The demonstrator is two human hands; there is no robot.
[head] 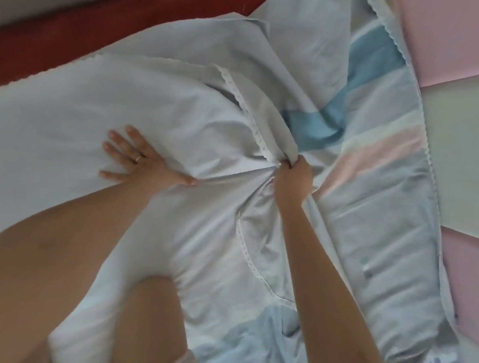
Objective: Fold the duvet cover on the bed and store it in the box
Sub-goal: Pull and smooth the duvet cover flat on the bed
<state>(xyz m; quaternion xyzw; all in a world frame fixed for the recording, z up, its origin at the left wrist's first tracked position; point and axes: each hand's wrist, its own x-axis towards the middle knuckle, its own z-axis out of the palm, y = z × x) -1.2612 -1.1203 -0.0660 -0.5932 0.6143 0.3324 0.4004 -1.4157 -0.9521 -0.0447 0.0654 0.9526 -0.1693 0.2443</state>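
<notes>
Across the bed [471, 138], the duvet cover [54, 122] lies rumpled, running from 9 o'clock through the centre to 1 o'clock. The risk, as I judge it, is that a pull from the right hand [291, 182] drags the flat panel out from under the left hand [139, 157], or twists the lace edge [257, 134] so the fold sets crooked. The loose bunching at the centre would cause it. The left fingers [124, 150] are spread flat, pressing the cloth at 9 o'clock of centre. The right fingers [288, 165] are curled, pinching a gathered knot of the cover just right of centre. The cover lies under the left fingers and fans out from the right ones toward 12 and 5 o'clock. No box is in view.
</notes>
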